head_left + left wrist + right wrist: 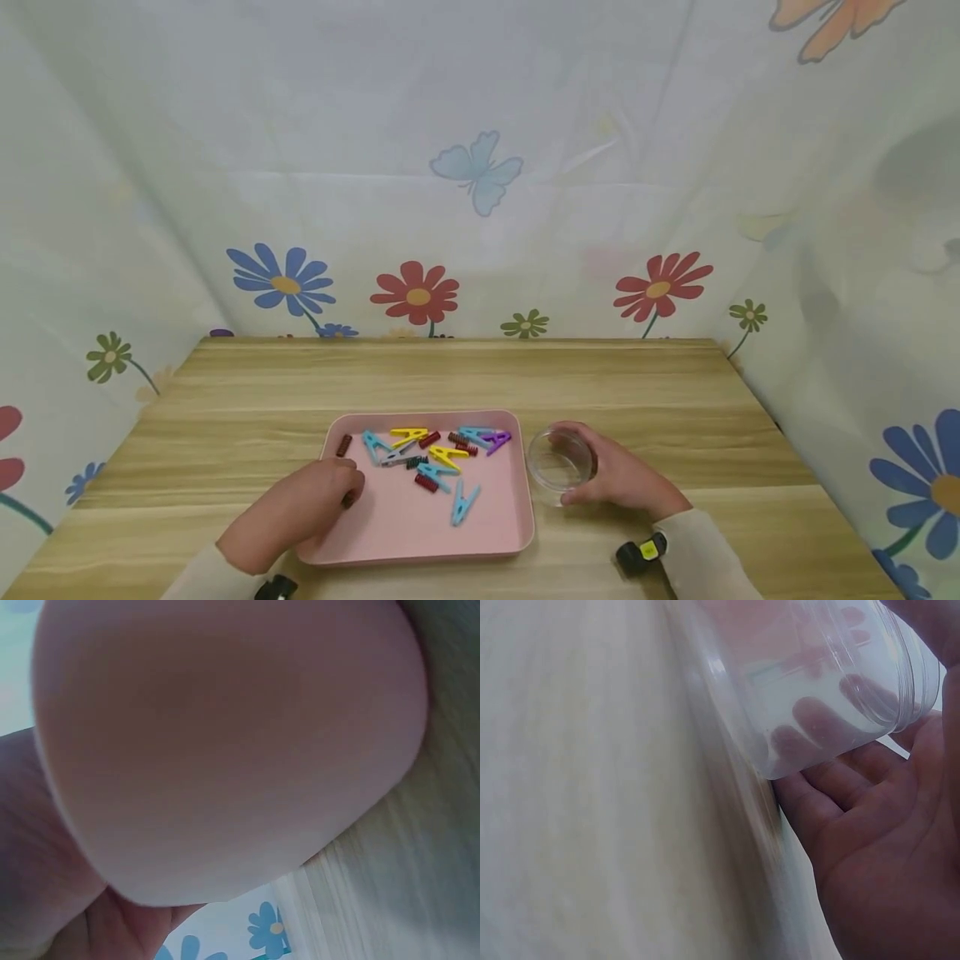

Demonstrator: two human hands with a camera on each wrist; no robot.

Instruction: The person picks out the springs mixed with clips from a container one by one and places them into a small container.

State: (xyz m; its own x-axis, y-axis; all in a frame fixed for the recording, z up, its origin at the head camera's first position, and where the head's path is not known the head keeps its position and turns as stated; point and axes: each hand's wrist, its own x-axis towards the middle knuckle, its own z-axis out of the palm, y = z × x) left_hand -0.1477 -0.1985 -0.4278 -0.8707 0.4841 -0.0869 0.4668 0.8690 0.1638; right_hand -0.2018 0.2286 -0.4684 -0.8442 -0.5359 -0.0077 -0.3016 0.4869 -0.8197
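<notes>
A pink tray [420, 542] holds plastic clips in several colours, among them a yellow clip [448, 457], a light blue clip [463, 505] and a purple clip [497, 441]. Dark red springs lie among them, one red spring [427, 482] near the middle. Over the tray's left side, my left hand [318, 493] has curled fingers and pinches a small dark spring [347, 501], mostly hidden by the fingers. My right hand [618, 475] grips a clear jar [558, 461] just right of the tray. In the right wrist view, fingers wrap the transparent jar [810, 690].
The wooden table [637, 375] runs back to a flowered curtain [480, 250], which also hangs at both sides. The tray's outer wall [240, 787] fills much of the left wrist view. A lone spring [344, 445] lies by the tray's left rim.
</notes>
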